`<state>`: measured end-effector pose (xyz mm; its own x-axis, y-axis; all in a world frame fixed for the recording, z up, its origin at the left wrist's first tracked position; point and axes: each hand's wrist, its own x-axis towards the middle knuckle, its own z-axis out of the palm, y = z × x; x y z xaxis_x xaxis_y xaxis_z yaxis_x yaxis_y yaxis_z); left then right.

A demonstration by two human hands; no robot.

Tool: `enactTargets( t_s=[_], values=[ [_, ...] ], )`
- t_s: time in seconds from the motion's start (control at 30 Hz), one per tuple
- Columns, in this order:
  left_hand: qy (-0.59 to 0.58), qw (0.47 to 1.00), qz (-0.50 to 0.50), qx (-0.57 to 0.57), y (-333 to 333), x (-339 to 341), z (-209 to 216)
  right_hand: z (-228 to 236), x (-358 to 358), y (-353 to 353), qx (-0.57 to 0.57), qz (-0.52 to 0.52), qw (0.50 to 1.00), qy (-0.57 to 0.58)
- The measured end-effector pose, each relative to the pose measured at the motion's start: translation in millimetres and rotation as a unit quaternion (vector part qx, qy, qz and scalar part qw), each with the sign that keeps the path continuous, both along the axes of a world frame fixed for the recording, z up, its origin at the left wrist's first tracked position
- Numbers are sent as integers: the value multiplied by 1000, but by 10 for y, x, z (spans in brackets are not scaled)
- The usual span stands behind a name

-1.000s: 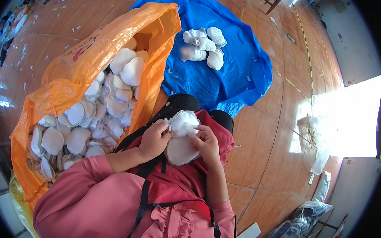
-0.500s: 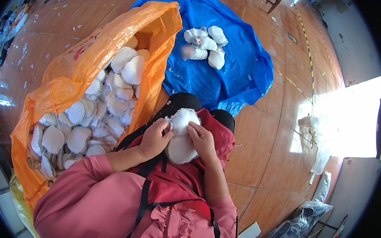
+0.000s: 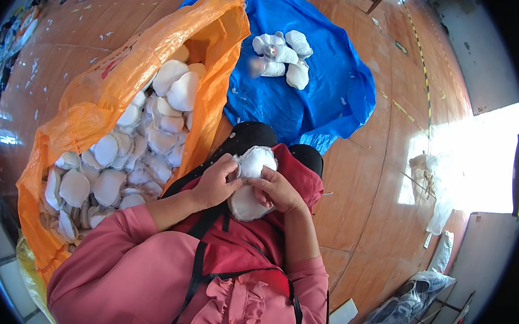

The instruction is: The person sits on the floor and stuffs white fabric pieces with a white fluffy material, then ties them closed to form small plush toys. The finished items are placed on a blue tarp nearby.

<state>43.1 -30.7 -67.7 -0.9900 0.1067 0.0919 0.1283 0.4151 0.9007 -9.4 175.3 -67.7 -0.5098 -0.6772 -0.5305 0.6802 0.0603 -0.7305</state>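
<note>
Pinching a white, rounded, soft-looking pad at its left edge with the nearly closed left hand — holding its right side with the half-curled right hand. With an orange plastic sack left of the left hand — and a crinkled blue plastic sheet beyond both.

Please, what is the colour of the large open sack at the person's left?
The sack is mostly orange; it shows best in the head view.

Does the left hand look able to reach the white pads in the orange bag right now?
Probably yes: the orange bag is open beside the left forearm, its white pads uncovered, though the left hand would likely release the white piece first.
</note>
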Motion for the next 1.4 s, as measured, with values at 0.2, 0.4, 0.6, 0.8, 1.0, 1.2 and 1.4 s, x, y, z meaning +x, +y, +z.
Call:
enactTargets(
  t_s=[0.2, 0.4, 0.6, 0.8, 1.0, 1.2, 1.4],
  values=[
    [-81, 996, 43, 23, -45, -62, -77, 97, -59, 53, 138, -90, 973, 162],
    [-94, 995, 16, 26, -22, -74, -81, 166, -72, 42, 202, 59, 961, 179],
    [-178, 970, -43, 158, -118, -59, -128, 163, -142, 83, 191, 24, 967, 169],
    [-234, 896, 29, 376, -3, -71, 14, -86, 80, 116, 135, -174, 963, 154],
    [-379, 810, 47, 444, 85, -165, -3, -74, 161, 86, 113, -283, 921, 243],
    [-385, 825, 45, 412, 211, -324, 61, 18, 112, 61, 125, -205, 925, 293],
    [-349, 885, -28, 307, 251, -447, 30, 62, 103, 125, 132, -214, 928, 276]
  ],
)
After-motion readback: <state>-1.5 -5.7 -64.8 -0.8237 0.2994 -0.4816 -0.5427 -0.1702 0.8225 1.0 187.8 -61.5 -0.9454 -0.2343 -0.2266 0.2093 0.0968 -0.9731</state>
